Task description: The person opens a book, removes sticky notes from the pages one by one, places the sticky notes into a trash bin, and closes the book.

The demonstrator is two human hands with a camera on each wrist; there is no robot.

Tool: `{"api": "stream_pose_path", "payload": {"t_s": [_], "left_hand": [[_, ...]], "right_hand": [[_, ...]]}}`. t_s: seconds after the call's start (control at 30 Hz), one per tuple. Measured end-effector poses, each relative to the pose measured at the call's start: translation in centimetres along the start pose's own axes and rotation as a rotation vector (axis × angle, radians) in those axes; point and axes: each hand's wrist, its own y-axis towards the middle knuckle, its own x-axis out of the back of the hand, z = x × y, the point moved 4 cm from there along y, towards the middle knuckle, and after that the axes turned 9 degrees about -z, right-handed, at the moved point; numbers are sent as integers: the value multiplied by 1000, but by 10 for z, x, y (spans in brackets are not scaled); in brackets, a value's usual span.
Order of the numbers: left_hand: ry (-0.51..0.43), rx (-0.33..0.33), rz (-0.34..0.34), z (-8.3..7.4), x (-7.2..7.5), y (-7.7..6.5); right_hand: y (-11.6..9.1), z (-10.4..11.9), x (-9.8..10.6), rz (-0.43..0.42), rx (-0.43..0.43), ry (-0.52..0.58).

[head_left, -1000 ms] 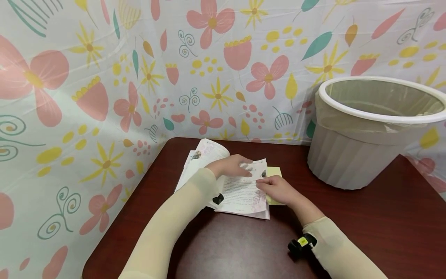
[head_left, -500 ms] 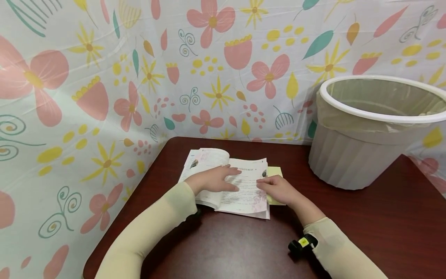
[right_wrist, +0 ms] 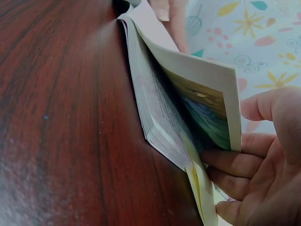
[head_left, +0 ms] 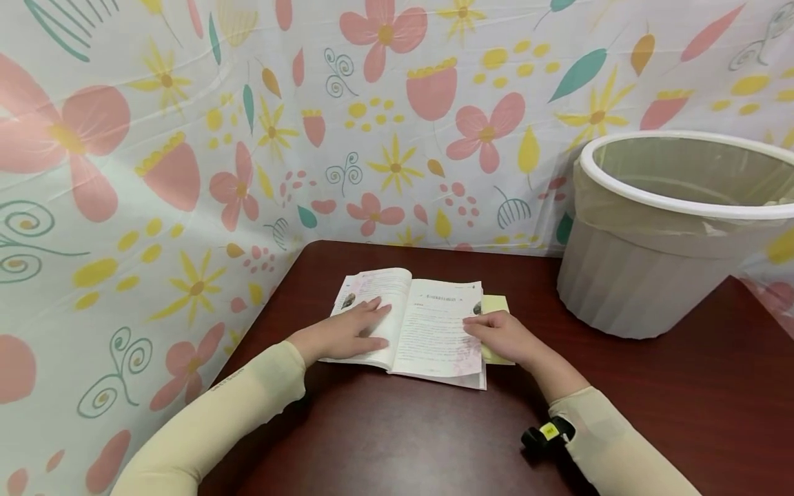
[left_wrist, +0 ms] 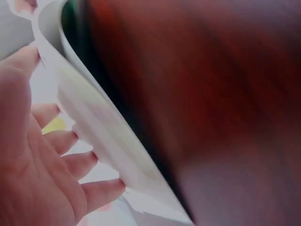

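An open book [head_left: 434, 331] lies on the dark red-brown table [head_left: 409, 441]. My left hand [head_left: 344, 334] rests on the left page with its fingers spread; in the left wrist view its fingertips [left_wrist: 106, 190] touch the white paper. At the right edge, my right hand [head_left: 502, 334] pinches several pages [right_wrist: 188, 63] of the book, the thumb above and the other fingers tucked beneath. The right wrist view shows these pages lifted off the rest, with a coloured picture [right_wrist: 202, 106] on their underside. A pale yellow sheet [head_left: 496, 303] sticks out from under the right side.
A grey waste bin [head_left: 620, 275] with a white rim and a plastic liner stands at the right of the table. Behind and to the left hangs a flower-patterned cloth [head_left: 397, 207]. A black wrist camera [head_left: 546, 434] hangs below the right sleeve.
My left hand has moved left, from over the right page onto the left page. The left pages, curled up earlier, now lie flatter. My right hand has kept its hold.
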Motion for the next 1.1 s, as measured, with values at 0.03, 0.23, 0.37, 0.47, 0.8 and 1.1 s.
{"api": "stream_pose_path", "payload": {"t_s": [0.03,0.23,0.37,0.47,0.8,1.1], "left_hand": [[3,5,-1,4,-1,-2],[10,66,36,19,-5,-15],[26,58,50,18,-8,-18],[27,43,43,12,-9,-16],[41,25,37,-1,-15,0],[-14,43,58,-3,-13,6]], "right_hand": [[0,-1,1,1,-7,1],[0,-3,4,8,-21,9],[-2,-5,9,-3,-7,6],[-4,-6,14,-5,-4,22],[-8,2,37,0,-1,77],[-4,37,43,-29,50,141]]}}
